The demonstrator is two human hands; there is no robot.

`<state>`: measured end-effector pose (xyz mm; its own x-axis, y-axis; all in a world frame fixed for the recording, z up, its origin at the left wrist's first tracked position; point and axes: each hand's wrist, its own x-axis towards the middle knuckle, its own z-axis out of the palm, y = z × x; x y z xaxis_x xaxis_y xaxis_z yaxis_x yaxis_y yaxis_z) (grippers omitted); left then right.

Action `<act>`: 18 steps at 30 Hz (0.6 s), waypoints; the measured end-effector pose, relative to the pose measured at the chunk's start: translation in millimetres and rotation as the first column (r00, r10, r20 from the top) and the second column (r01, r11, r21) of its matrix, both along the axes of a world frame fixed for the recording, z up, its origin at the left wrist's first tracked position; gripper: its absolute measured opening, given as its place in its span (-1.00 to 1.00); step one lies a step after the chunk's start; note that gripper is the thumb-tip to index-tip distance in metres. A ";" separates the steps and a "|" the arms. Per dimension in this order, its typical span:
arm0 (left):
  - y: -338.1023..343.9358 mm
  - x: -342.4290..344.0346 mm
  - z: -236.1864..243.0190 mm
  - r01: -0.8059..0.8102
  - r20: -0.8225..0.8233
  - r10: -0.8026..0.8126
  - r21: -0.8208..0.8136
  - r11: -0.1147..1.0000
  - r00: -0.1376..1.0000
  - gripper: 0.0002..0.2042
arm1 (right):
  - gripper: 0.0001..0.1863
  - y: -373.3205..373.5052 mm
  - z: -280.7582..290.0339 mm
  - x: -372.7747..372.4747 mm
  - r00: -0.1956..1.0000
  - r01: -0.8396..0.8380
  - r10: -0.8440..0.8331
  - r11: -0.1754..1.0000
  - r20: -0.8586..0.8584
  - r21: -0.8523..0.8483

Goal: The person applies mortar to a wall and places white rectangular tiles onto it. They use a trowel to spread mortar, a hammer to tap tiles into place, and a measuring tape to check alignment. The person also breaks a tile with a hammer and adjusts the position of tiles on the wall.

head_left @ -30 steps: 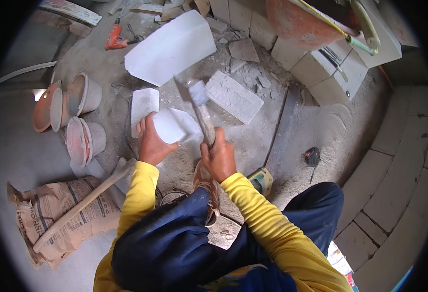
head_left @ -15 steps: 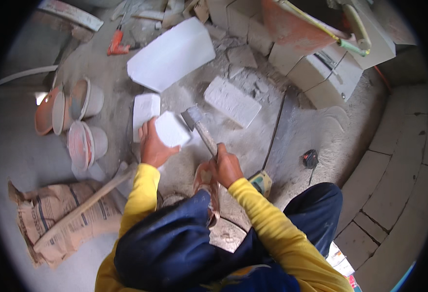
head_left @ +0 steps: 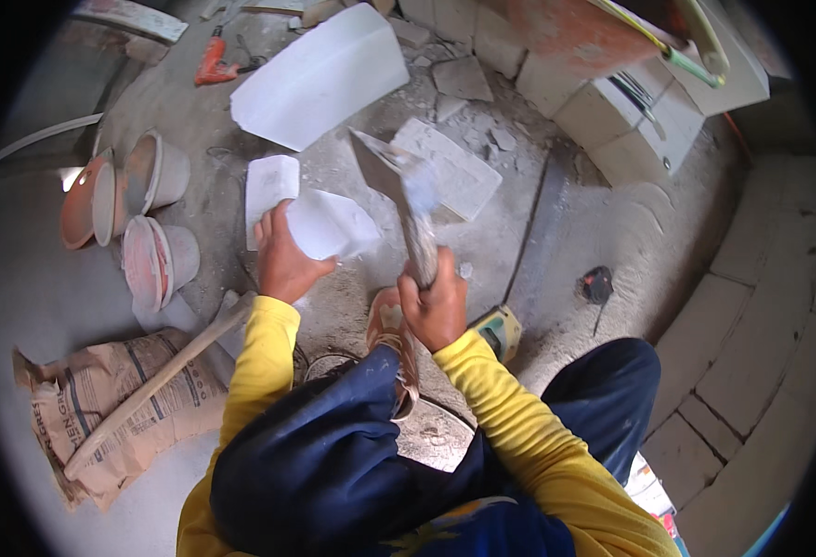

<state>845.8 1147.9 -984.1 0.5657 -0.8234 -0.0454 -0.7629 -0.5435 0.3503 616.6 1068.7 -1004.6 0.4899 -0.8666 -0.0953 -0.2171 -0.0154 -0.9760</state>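
My left hand [head_left: 285, 258] grips the left side of a white block [head_left: 338, 223], fingers over its far edge and thumb along the near side. A smaller white block piece [head_left: 271, 181] lies just beyond that hand. In my right hand [head_left: 436, 302] is the wooden handle of a hatchet [head_left: 418, 227], closed fingers around it. Its broad grey head is raised, smeared by motion, to the right of the held block and apart from it. Behind the head a pale flat block [head_left: 454, 172] lies on the floor, partly hidden.
A large white slab [head_left: 324, 79] lies ahead, with an orange drill [head_left: 213, 63] to its left. Buckets [head_left: 171, 176] and a paper sack [head_left: 124, 399] with a wooden handle [head_left: 162, 381] across it are at left. A tape measure [head_left: 596, 284] lies right.
My right hand has lifted the hatchet, its head rising away from the white block. My left hand keeps its hold, and the block now shows a sloping face on its right.
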 end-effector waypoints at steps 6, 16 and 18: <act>-3.8 8.1 4.7 0.020 0.050 -0.019 -0.017 1.000 0.999 0.03 | -0.50 -10.7 -58.7 5.1 0.902 -0.277 0.258 0.961 -0.345 -0.005; 1.6 16.0 1.6 -0.023 0.042 0.024 -0.019 1.000 0.999 0.03 | -0.70 -5.9 -52.2 10.3 0.925 -0.267 0.249 0.963 -0.288 -0.025; 12.2 13.8 -0.8 -0.022 0.021 0.022 0.014 1.000 1.000 0.03 | -0.64 -5.1 -17.1 16.4 0.985 -0.114 0.112 0.993 -0.135 -0.013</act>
